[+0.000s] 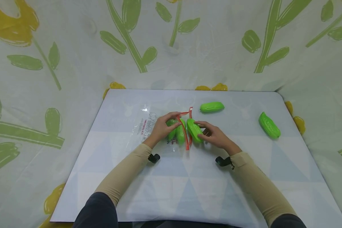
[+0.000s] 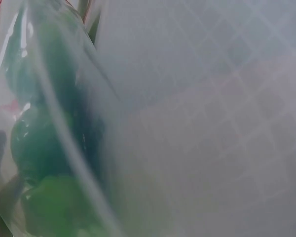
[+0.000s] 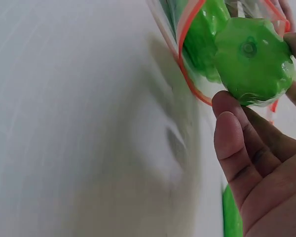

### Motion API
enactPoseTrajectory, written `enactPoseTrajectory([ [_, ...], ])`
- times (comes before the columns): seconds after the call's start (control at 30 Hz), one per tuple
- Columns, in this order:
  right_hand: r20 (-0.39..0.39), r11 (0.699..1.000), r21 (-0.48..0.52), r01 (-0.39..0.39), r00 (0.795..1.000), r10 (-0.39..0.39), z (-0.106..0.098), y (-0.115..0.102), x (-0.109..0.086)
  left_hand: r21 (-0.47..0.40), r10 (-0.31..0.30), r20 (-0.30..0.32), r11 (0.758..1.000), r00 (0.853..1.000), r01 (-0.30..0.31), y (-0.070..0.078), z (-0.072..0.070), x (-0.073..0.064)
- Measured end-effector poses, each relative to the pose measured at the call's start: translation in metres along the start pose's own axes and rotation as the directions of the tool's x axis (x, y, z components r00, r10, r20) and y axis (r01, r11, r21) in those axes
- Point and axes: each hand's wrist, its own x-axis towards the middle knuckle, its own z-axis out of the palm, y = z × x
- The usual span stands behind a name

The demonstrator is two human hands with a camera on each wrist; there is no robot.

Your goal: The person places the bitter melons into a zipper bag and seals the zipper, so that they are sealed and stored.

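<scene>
Green, ridged, oblong vegetable (image 1: 195,130) at mouth of red-rimmed clear plastic bag (image 1: 146,126).
Right hand (image 1: 215,136) pinches it, fingers part-curled; left hand (image 1: 163,127) grips bag near rim (image 1: 187,147). Floppy rim could fold, snagging it.

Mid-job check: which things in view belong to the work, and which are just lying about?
In the work:
left hand, holding the bag
right hand, gripping the green piece
bagged pieces

Lying about, though possibly part of the job:
far piece
rightmost piece
</scene>
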Motion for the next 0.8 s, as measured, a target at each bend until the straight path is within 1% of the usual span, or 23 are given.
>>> enactPoseTrajectory([
  [0.2, 0.023, 0.999, 0.02, -0.037, 0.999, 0.037, 0.0046, -0.0009, 0.0043, -0.001, 0.001, 0.005, 1.0, 1.0, -0.001, 0.0005, 0.0, -0.0002],
  [0.43, 0.03, 0.997, 0.01, -0.078, 0.996, 0.078, 0.0072, -0.0043, 0.0074, -0.01, 0.001, 0.006, 1.0, 1.0, -0.001, 0.0012, -0.0001, -0.0003],
  [0.53, 0.031, 0.997, 0.015, -0.074, 0.997, 0.073, 0.0074, -0.0048, 0.0081, -0.013, 0.009, 0.002, 1.0, 1.0, -0.009, 0.0012, 0.0001, -0.0003],
  [0.8, 0.069, 0.998, 0.052, -0.027, 0.997, 0.023, 0.0068, -0.0022, 0.0062, -0.004, 0.019, -0.014, 1.0, 1.0, -0.019, 0.0013, -0.0003, -0.0006],
])
